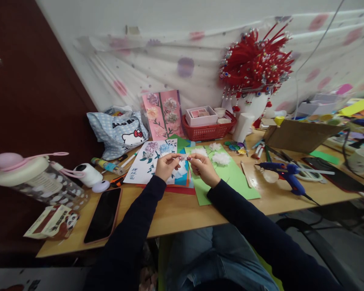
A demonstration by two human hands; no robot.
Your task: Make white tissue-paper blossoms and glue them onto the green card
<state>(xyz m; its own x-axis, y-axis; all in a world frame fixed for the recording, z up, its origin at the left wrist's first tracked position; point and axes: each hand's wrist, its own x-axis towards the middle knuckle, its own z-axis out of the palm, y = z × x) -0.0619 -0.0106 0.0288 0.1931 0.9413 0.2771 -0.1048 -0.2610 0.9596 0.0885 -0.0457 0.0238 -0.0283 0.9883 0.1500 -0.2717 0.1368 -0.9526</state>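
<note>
My left hand (167, 166) and my right hand (202, 166) meet above the table, thumbs and fingertips pinched. Between them they hold a small, thin white piece (184, 157); its material is too small to tell. Below the left hand lies a white sheet with pictures of flowers and dark stems (148, 161), over blue and red paper. Under the right hand is light green paper (244, 184). White fluffy flowers (221, 158) rest on it, one partly hidden behind the right hand.
A blue glue gun (286, 173) lies at right, near a dark phone (336, 173). Another phone (103, 216), a bottle (39, 182) and a small carton (53, 222) are at left. Behind stand a bag (118, 131), a red basket (208, 131) and a red beaded headdress (257, 64).
</note>
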